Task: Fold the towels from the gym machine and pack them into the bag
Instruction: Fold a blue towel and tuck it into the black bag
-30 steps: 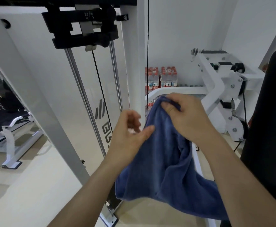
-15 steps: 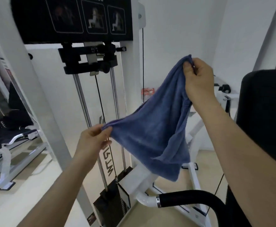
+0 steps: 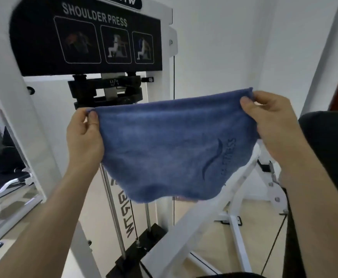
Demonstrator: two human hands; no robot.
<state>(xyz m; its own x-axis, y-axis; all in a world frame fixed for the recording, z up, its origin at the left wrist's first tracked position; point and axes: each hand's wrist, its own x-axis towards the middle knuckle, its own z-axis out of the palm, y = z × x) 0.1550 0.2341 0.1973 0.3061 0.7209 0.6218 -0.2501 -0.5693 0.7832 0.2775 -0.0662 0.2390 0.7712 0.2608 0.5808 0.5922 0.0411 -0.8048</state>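
A blue towel (image 3: 170,149) with a stitched wave logo hangs spread out in front of me, its top edge stretched nearly level. My left hand (image 3: 84,131) pinches the top left corner. My right hand (image 3: 272,119) pinches the top right corner. The towel's lower edge hangs loose and wavy. It is held in the air in front of the shoulder press machine (image 3: 88,41), touching nothing else. No bag is in view.
The machine's white frame (image 3: 238,219) and weight-stack rods (image 3: 114,213) stand right behind the towel. A black seat pad (image 3: 330,149) is at the right edge. Another bench (image 3: 5,183) shows at the far left. Beige floor (image 3: 214,239) lies below.
My left hand rose and moved outward, pulling the towel from a bunched, slanted hang into a flat spread. My right hand stayed on its corner. The view tilted upward.
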